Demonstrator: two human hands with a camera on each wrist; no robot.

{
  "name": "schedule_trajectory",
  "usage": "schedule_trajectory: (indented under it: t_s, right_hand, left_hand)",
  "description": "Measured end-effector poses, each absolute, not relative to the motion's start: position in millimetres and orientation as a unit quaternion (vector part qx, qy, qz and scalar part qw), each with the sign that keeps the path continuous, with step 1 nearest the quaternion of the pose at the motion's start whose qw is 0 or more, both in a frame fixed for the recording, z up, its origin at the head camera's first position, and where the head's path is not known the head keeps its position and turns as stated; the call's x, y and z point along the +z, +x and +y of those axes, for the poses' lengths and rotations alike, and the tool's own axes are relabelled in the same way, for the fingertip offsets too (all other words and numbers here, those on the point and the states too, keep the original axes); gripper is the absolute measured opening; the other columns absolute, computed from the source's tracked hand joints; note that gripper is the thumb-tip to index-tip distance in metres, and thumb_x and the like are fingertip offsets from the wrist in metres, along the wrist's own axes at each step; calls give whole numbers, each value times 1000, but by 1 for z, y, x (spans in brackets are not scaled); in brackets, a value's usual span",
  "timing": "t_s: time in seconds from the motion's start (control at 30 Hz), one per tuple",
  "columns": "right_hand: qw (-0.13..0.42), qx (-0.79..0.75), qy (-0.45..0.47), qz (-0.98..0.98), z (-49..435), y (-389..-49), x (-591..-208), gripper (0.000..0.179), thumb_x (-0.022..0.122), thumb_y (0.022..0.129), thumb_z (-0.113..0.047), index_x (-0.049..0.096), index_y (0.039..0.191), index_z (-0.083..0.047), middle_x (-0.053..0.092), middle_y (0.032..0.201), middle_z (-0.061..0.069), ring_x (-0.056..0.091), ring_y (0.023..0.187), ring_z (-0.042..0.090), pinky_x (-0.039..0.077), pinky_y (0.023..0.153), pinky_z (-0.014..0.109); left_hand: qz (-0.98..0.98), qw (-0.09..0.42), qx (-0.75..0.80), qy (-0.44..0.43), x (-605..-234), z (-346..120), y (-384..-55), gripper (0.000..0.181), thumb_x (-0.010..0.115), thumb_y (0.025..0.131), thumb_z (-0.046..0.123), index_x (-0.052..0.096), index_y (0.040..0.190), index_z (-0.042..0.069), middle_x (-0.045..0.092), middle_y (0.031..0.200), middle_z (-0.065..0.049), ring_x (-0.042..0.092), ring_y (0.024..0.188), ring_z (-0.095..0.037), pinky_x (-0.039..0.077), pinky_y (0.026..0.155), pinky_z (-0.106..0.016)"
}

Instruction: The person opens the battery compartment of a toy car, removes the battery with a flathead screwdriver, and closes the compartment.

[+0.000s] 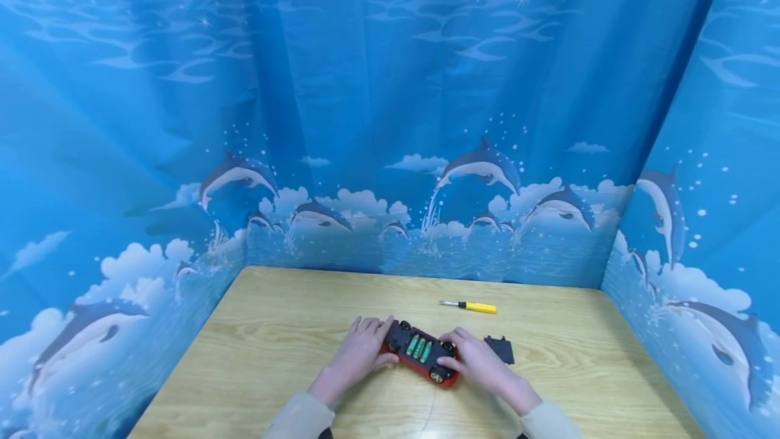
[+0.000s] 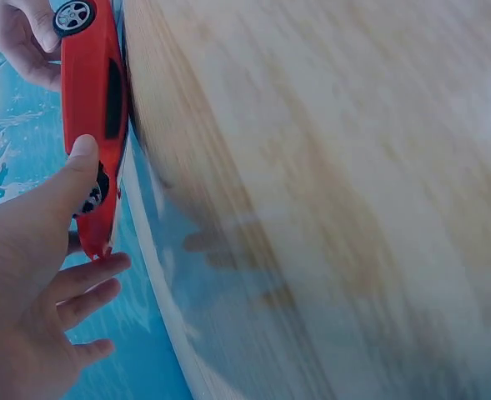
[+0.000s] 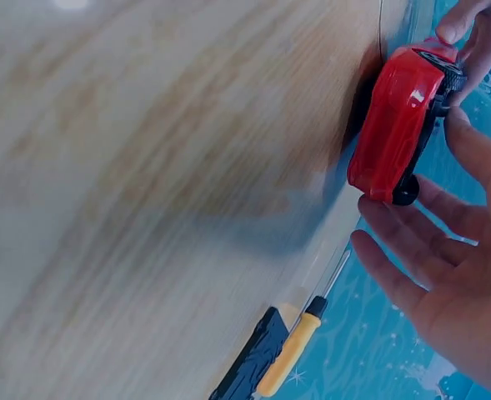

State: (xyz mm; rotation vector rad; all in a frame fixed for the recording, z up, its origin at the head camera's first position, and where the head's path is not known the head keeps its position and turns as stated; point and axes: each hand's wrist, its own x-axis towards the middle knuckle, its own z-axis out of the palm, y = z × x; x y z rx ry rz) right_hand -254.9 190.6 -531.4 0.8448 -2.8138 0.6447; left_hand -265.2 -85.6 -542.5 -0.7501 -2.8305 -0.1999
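A red toy car point(image 1: 420, 369) lies upside down on the table, black underside up. Green batteries point(image 1: 419, 348) sit side by side in its uncovered compartment. My left hand point(image 1: 361, 347) holds the car's left end, and in the left wrist view the thumb presses the red side near a wheel. At the other end my right hand point(image 1: 481, 361) grips the car between thumb and fingers. The right wrist view shows the right fingertips point(image 3: 374, 208) against the end of the red body point(image 3: 399, 117). Palms partly hide both ends in the head view.
Just right of my right hand lies a flat black battery cover point(image 1: 502, 351). Farther back is a screwdriver point(image 1: 481, 307) with a yellow handle, its metal shaft pointing left. A blue dolphin-print curtain point(image 1: 365, 120) surrounds the wooden table point(image 1: 286, 337) at the back and sides.
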Motion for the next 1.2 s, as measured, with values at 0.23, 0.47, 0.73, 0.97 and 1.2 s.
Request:
schedule_trajectory:
  t_s: [0.23,0.47,0.73,0.97,1.2]
  right_hand:
    - [49,217,242,-944,181,-247,-529,53,74,91,-40,65,124,-1,67,110,10,69,93,26,58,80,46]
    - [72,187,235,-951,174,-243,-532,54,76,89,-40,67,123,2,66,99,7,67,85,23,58,74,42]
    - [51,201,216,-954,166,-238,-530,57,76,89,-37,64,128,2,70,108,16,69,92,31,59,79,48]
    - [38,203,203,-957,159,-235,-527,61,76,90,-35,60,134,5,67,93,10,63,75,21,56,67,40]
    - [2,238,187,-953,155,-230,-524,65,76,90,-33,56,139,5,53,79,-2,45,64,9,40,54,26]
  left_hand:
    - [-961,124,-74,-235,-539,-78,-259,83,61,92,61,46,150,3,59,138,-17,57,127,-33,40,112,-58]
    - [-965,118,-44,-229,-534,-65,-241,78,50,97,63,50,147,2,55,146,-16,52,134,-34,39,114,-58]
    - [-969,117,-10,-219,-530,-50,-223,80,45,96,68,54,145,4,55,147,-13,52,135,-31,38,115,-57]
    - [-971,111,-22,-208,-528,-42,-213,85,45,94,72,56,142,2,57,145,-15,54,133,-31,39,114,-57]
    - [-979,100,-47,-173,-532,-42,-214,91,48,92,73,54,143,-3,54,147,-19,50,137,-33,34,116,-59]
